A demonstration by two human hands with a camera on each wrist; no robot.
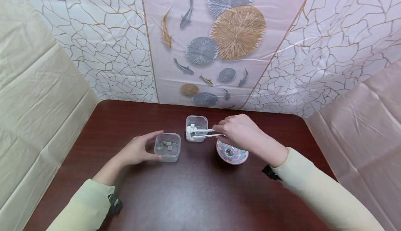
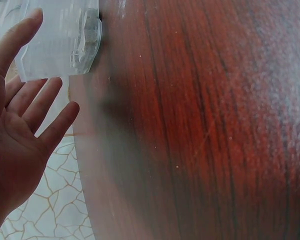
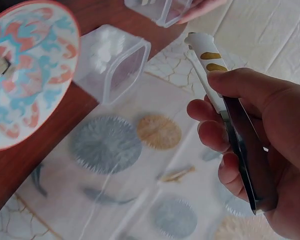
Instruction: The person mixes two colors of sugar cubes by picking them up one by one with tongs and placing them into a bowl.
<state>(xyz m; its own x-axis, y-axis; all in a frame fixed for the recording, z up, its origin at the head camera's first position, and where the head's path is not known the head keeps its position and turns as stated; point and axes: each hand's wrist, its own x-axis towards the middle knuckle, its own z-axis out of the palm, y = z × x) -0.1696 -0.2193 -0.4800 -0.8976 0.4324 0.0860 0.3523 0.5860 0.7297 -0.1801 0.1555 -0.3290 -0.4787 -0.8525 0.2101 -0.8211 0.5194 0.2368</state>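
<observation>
In the head view my left hand (image 1: 136, 150) holds a clear plastic box (image 1: 167, 158) between thumb and fingers. Several small grey cubes (image 1: 169, 148) lie inside it. Tongs (image 1: 208, 135) with pale arms are gripped in my right hand (image 1: 239, 130); the right wrist view shows their metal handle (image 3: 247, 165). Their tips reach over a second clear box (image 1: 200, 120), which contains several white cubes (image 1: 192, 125). Whether anything sits between the tips I cannot tell. Below my right hand stands a patterned bowl (image 1: 233, 159) with greyish-brown cubes (image 1: 229, 151) in it.
Everything stands on a dark reddish-brown wooden table (image 1: 188, 192). A patterned cloth (image 1: 200, 78) with fish and round leaf shapes hangs behind its back edge. Pale fabric panels (image 1: 34, 95) rise at both sides.
</observation>
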